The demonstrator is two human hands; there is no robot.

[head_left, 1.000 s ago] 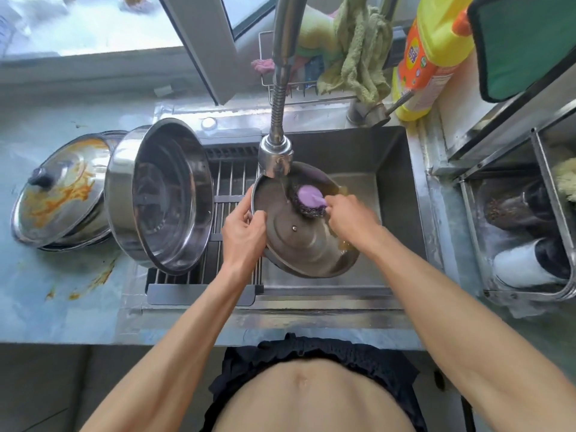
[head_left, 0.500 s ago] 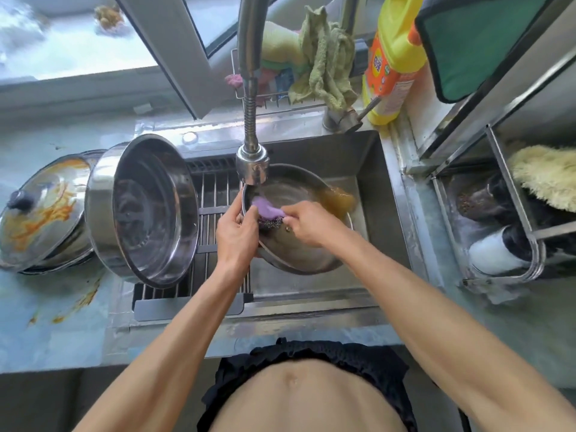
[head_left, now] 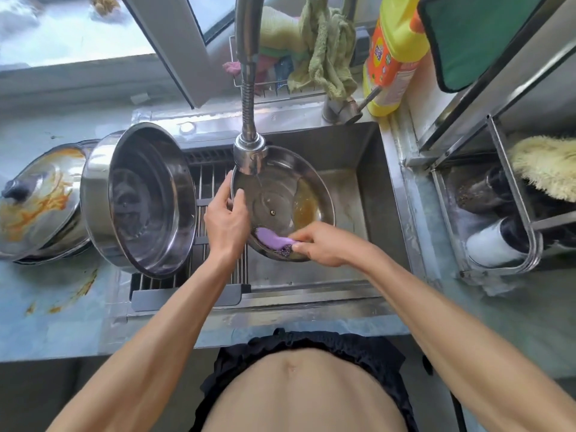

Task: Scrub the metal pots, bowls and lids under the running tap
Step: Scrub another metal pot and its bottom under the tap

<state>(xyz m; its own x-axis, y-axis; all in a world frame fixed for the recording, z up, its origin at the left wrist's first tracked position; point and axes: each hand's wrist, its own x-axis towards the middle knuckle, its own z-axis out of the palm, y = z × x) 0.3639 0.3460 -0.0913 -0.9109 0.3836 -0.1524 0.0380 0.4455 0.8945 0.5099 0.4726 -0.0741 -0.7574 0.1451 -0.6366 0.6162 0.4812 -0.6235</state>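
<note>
Mid-scrub: at frame centre, over the sink (head_left: 367,157), the left hand (head_left: 227,219) grips the rim of the upturned lid (head_left: 280,194) under the running tap (head_left: 249,151), while the right hand's (head_left: 324,244) fingers pinch a purple scrubber (head_left: 271,237) against its lower edge. Brown residue on the lid's right side looks like the next patch to scrub; the pot (head_left: 140,198) and greasy second lid (head_left: 37,198), left of frame, wait.

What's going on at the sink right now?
A person is scrubbing a metal lid under the running tap. The left hand grips the lid's rim, and the right hand works a purple scrubber along its lower edge. A large pot lies tipped on the sink rack, and a stained lid sits on the counter.
</note>
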